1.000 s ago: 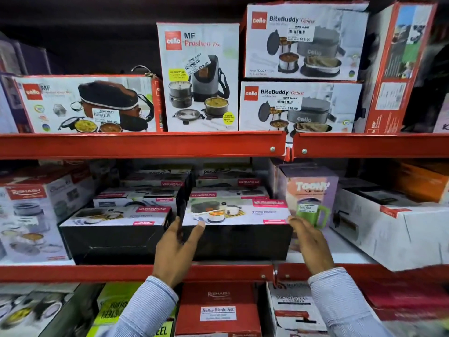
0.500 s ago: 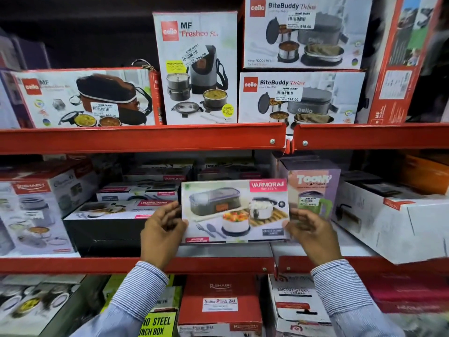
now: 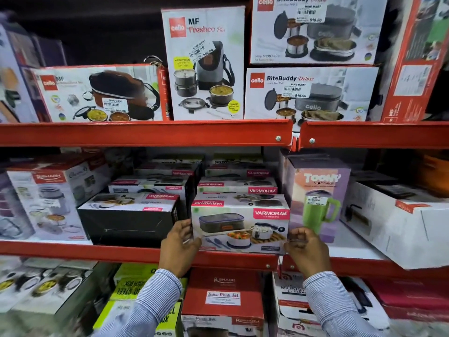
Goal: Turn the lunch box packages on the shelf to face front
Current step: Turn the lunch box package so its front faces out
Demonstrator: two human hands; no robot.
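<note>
A Varmora lunch box package (image 3: 240, 227) stands on the middle red shelf (image 3: 97, 251) with its picture side facing me. My left hand (image 3: 178, 244) grips its left edge and my right hand (image 3: 306, 249) grips its lower right corner. To its left a second Varmora package (image 3: 128, 220) shows a plain black side to the front, its picture side on top. Several more Varmora packages (image 3: 235, 188) are stacked behind both.
A purple Toony tumbler box (image 3: 318, 203) stands close on the right, a white box (image 3: 408, 224) beyond it. A Rishabh box (image 3: 48, 198) sits at the left. Cello boxes (image 3: 308, 93) fill the upper shelf; more boxes lie below.
The package lay with its black side forward and the picture on top; both hands lifted and tipped it. Now it rests on the shelf with the picture facing front.
</note>
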